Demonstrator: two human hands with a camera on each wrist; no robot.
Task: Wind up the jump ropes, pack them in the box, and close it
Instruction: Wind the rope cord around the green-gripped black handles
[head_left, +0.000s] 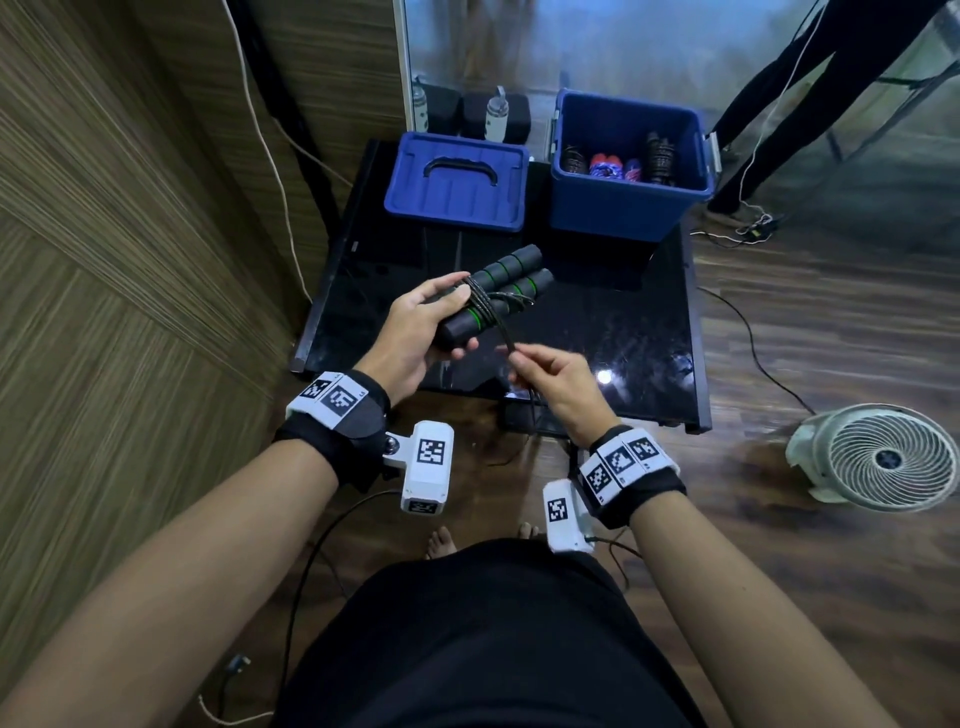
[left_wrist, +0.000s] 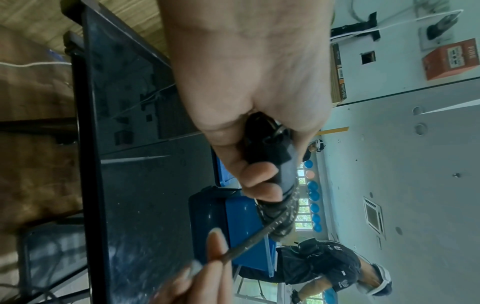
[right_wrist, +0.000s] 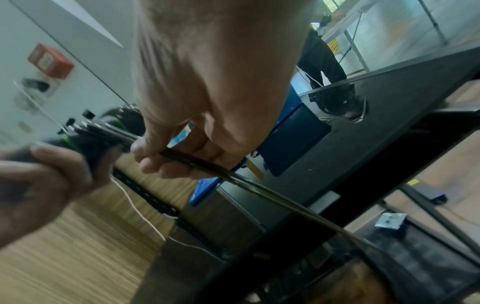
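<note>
My left hand (head_left: 423, 325) grips the two black foam handles (head_left: 498, 288) of a jump rope with green rings, held side by side above the black table (head_left: 623, 332). Dark rope (head_left: 480, 299) is wound round the handles. My right hand (head_left: 550, 376) pinches the loose rope (right_wrist: 207, 167) just below the handles, and the rest trails down past the table's front edge. The open blue box (head_left: 628, 202) stands at the table's back right with several wound ropes (head_left: 618, 163) inside. Its blue lid (head_left: 457, 182) with a black handle lies at the back left.
A wooden wall panel (head_left: 130, 260) runs along the left. A white fan (head_left: 878, 457) sits on the wood floor at the right, with cables (head_left: 753, 338) beside it. Tripod legs (head_left: 769, 104) stand behind the box. A glass partition (head_left: 571, 47) rises behind the table.
</note>
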